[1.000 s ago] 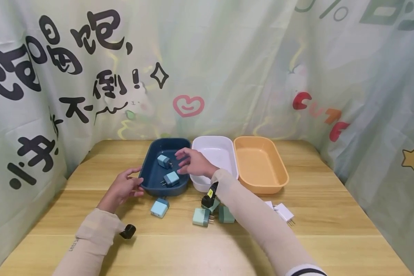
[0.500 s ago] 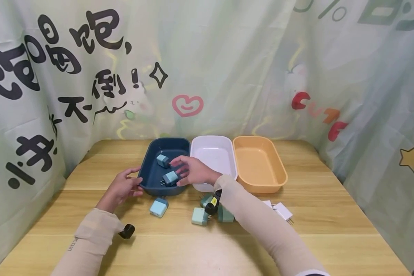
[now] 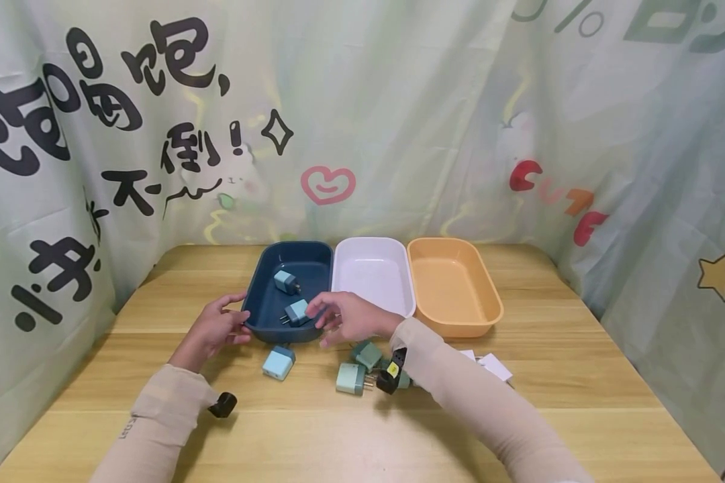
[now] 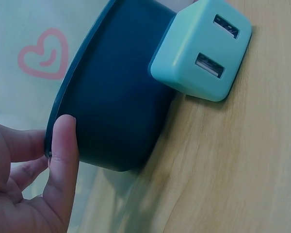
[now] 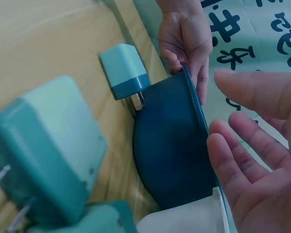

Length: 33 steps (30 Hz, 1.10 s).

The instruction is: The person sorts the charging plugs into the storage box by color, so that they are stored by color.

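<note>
Left hand (image 3: 211,327) pinches a navy rounded plastic tray's (image 3: 263,302) rim
Right hand's (image 3: 352,318) fingers, loosely parted and empty, hover near its right edge; two boxy light-blue chargers (image 3: 284,281) lie inside, a third charger (image 3: 278,363) on the wooden tabletop (image 3: 290,436).

The right hand (image 5: 269,191) is near the blue tray (image 5: 169,141) the left hand (image 5: 186,36) pinches.

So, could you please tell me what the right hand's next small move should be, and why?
Probably reach for the blue charger in front of the navy tray: the right hand looks empty, and two similar chargers already lie inside.
</note>
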### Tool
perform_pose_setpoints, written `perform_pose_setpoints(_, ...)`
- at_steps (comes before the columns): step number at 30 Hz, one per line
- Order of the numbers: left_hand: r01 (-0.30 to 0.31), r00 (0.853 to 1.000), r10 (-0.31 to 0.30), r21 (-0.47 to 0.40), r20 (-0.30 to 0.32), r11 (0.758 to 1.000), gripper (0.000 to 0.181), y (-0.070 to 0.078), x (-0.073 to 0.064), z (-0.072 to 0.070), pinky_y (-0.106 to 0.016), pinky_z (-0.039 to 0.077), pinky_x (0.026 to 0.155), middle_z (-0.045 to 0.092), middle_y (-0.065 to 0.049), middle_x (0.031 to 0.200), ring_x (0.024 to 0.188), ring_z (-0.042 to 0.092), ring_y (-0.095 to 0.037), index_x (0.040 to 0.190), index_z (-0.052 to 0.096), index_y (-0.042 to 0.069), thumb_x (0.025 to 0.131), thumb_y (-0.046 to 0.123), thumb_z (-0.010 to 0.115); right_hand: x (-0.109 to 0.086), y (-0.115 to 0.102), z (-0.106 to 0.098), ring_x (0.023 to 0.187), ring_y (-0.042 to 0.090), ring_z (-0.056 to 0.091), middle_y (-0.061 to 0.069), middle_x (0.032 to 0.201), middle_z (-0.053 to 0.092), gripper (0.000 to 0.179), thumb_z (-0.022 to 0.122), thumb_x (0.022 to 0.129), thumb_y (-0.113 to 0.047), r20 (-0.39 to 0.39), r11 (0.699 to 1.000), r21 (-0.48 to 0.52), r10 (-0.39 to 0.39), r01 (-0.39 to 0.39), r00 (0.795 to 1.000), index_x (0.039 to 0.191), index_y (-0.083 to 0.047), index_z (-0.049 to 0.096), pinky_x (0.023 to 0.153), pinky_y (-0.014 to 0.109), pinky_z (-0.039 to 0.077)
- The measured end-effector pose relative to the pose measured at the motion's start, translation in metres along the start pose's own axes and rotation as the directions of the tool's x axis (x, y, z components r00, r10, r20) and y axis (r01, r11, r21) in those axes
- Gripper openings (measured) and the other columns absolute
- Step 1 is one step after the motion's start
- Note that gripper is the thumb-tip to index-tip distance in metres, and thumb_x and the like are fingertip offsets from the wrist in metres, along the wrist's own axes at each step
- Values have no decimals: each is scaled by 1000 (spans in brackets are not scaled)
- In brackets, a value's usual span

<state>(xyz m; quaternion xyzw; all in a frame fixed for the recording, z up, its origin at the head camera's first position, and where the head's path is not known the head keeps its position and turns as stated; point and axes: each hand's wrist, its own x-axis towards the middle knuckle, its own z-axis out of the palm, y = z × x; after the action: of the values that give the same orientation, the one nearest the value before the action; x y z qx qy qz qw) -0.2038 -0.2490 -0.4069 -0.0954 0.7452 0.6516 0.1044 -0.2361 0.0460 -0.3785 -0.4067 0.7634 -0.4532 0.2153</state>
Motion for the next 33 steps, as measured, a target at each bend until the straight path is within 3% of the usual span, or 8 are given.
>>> perform_pose_setpoints(6,-2,1000,3,-14,5,1000,56,2,-1,0,-31,59,65,49,-18,101,71,59,-18,154,25,8,102,5,46,-12,0,0,106,40,58,23,123,56,56,80,74,6,85,1000,9,-6,5,996,124,6,54,92,37,52)
perform_pose_setpoints(16,3,1000,-3,-11,1,1000,57,2,0,-1,-31,59,65,50,-18,101,71,58,-19,154,25,9,102,5,46,-17,7,11,109,39,58,22,126,54,54,79,76,5,149,1000,1,1,-1,989,124,5,53,93,39,51)
perform_pose_setpoints(24,10,1000,-10,7,-9,1000,55,1,2,-2,-32,59,68,47,-20,105,73,58,-20,154,26,10,102,5,45,-13,7,34,107,29,61,17,126,57,44,74,86,-7,139,999,-43,-19,25,990,125,2,55,91,27,51)
perform_pose_setpoints(33,3,1000,-3,8,-9,1000,55,0,1,-1,-32,59,68,48,-21,104,72,58,-20,153,27,9,102,5,45,-4,10,54,99,9,62,5,120,63,40,74,87,-15,91,972,-230,-26,46,996,123,-7,58,83,15,49)
